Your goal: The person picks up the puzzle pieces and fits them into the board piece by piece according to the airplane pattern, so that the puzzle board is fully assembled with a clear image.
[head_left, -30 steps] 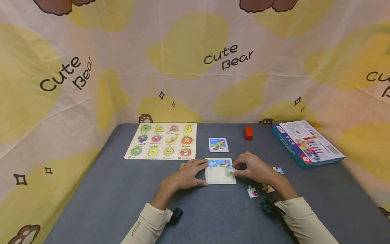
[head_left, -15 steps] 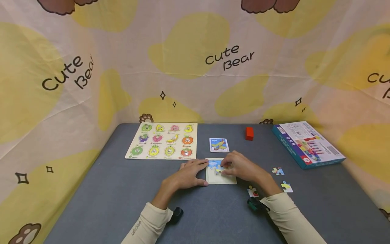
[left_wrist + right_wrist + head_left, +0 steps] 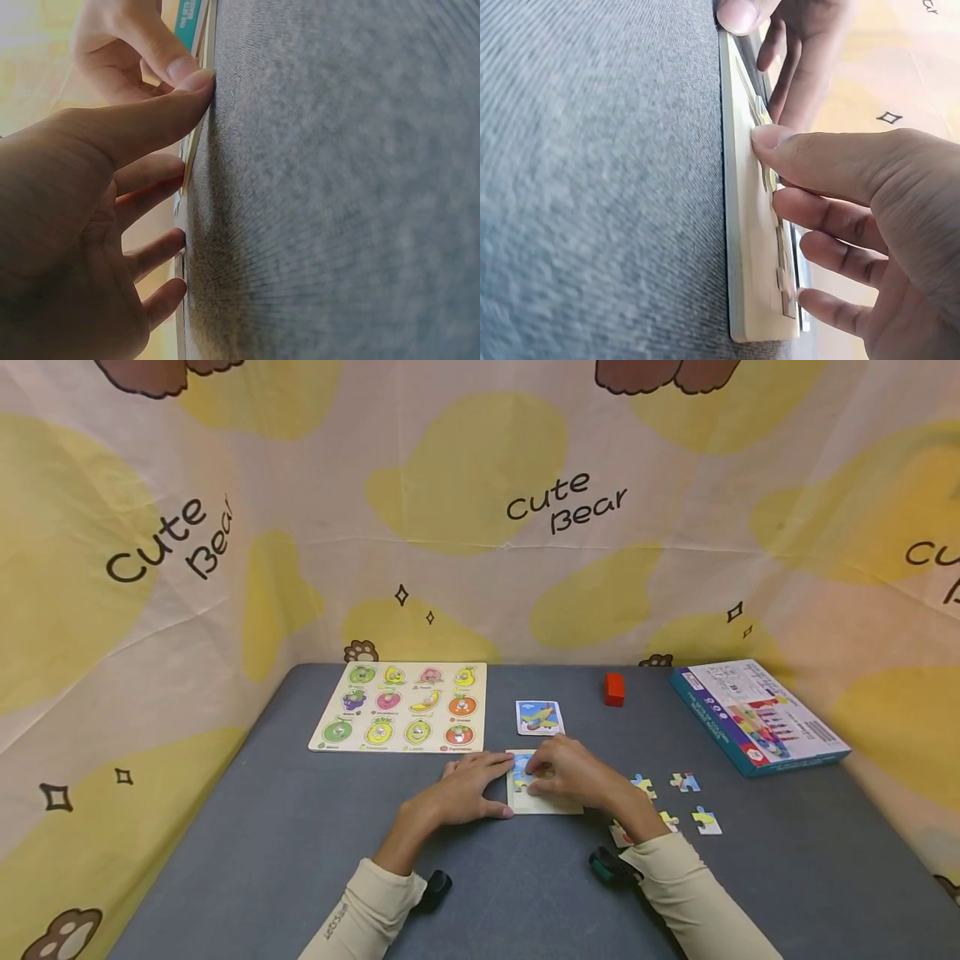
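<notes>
At the centre of the head view, the left hand (image 3: pixel 468 789) rests at the tray's (image 3: pixel 553 807) left edge, its grip wide. The right hand (image 3: pixel 577 772) has a narrow grip, pinching a piece (image 3: pixel 521 786) at the tray's left half; whether it is seated, I cannot tell. Loose pieces (image 3: pixel 707 822) lie on the counter (image 3: pixel 517 893) right of centre, below the box (image 3: pixel 761 714).

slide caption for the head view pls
Left hand holds a puzzle board while the right hand pinches a piece over it.
</notes>
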Demonstrator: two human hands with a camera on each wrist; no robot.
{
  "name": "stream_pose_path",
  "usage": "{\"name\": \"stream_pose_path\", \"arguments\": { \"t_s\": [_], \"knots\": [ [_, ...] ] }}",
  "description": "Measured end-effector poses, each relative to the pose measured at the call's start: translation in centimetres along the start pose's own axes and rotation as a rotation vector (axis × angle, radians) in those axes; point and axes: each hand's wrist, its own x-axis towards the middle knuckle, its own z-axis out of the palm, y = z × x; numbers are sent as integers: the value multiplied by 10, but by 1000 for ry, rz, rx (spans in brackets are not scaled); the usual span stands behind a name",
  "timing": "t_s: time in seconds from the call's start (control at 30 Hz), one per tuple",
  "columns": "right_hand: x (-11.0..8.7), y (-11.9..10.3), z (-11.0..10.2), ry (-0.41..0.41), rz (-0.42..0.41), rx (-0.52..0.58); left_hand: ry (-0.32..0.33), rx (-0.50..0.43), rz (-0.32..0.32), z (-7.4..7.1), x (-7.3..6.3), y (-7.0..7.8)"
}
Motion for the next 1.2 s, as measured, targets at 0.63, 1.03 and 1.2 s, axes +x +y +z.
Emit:
{"name": "stream_pose_path", "arguments": {
  "t_s": [0.63,1.03,1.2],
  "knots": [
    [0,-3,4,26,36,-3,11,-8,2,1,0,-1],
    [0,-7,7,56,67,-46,6,-14,2,1,0,0],
    [-1,-9,5,56,71,-42,2,-2,3,1,0,0]
  ]
}}
